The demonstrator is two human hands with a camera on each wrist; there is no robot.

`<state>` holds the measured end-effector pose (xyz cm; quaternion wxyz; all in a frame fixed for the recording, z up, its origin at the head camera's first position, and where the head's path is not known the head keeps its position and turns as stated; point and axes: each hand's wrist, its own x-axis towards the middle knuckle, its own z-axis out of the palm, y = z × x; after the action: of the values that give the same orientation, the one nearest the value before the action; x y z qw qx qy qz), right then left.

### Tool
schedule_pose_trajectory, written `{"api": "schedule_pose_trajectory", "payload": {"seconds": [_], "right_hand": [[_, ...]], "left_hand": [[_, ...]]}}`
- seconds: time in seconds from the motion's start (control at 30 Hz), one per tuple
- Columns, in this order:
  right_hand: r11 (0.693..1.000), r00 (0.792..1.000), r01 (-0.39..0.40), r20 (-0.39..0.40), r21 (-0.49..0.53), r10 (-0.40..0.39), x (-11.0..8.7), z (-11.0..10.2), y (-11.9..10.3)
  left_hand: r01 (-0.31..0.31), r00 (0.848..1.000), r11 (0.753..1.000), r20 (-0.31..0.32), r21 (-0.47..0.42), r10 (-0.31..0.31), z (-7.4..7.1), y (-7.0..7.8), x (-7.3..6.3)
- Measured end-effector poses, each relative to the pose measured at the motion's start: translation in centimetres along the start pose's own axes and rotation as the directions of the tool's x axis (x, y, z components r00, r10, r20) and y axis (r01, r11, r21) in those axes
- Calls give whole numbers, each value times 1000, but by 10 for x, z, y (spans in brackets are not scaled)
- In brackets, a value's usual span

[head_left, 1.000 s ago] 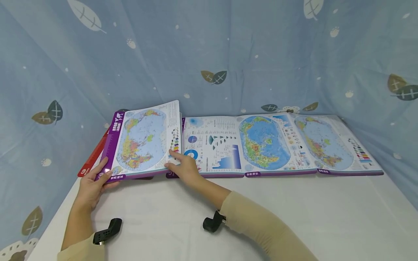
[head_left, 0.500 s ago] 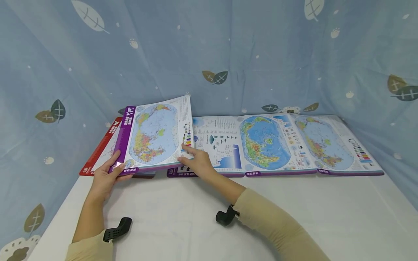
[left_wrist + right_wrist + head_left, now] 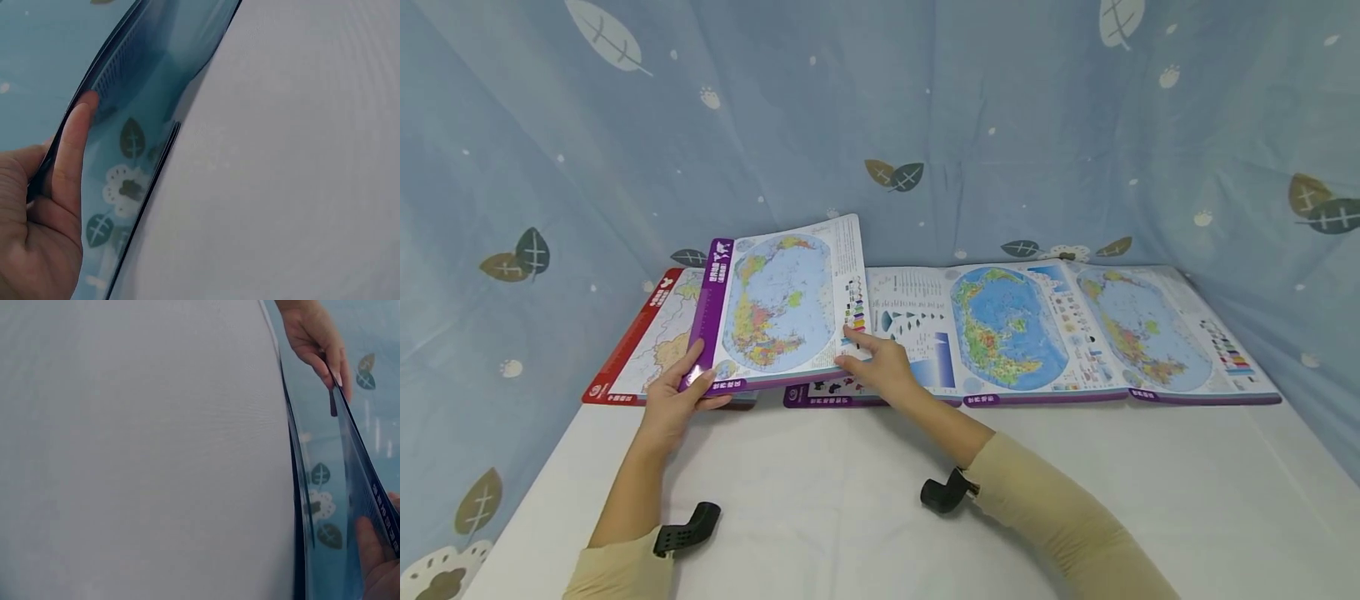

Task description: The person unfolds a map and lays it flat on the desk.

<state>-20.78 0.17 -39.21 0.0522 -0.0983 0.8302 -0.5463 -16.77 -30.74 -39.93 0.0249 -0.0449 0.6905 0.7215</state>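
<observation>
Left hand (image 3: 679,400) and right hand (image 3: 883,367) both pinching.

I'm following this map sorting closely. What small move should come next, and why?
Probably carry the lifted map sheet a bit further right, then lower it. Both the left hand and right hand hold it raised, tilted over the row of maps.

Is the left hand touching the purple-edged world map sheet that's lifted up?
Touching. The head view shows the left hand gripping the lifted world map sheet at its near left corner; the left wrist view shows its thumb against the sheet's edge.
</observation>
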Motion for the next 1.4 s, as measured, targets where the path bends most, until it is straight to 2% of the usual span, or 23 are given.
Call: {"api": "schedule_pose_trajectory", "payload": {"seconds": [0.23,0.43,0.7,1.0,1.17,1.4], "right_hand": [[999,999,-27,-31,42,29,-7,-17,11],[999,999,-20,-48,27,21,-13,-32,23],[998,995,-63,-74,18,65,-23,-54,34],[996,992,-86,-90,-20,84,-29,-76,45],[994,989,-108,-100,15,109,-31,-82,52],[992,987,-119,-106,40,122,-34,-88,55]], "left_hand": [[-44,999,999,29,31,43,22,-2,1],[-61,997,998,48,32,60,40,-5,2],[-43,997,998,73,39,40,66,-9,4],[-36,997,999,68,-28,37,93,-15,12],[-17,998,999,58,-32,19,104,-18,13],[-30,992,1000,119,9,28,112,-22,12]]}}
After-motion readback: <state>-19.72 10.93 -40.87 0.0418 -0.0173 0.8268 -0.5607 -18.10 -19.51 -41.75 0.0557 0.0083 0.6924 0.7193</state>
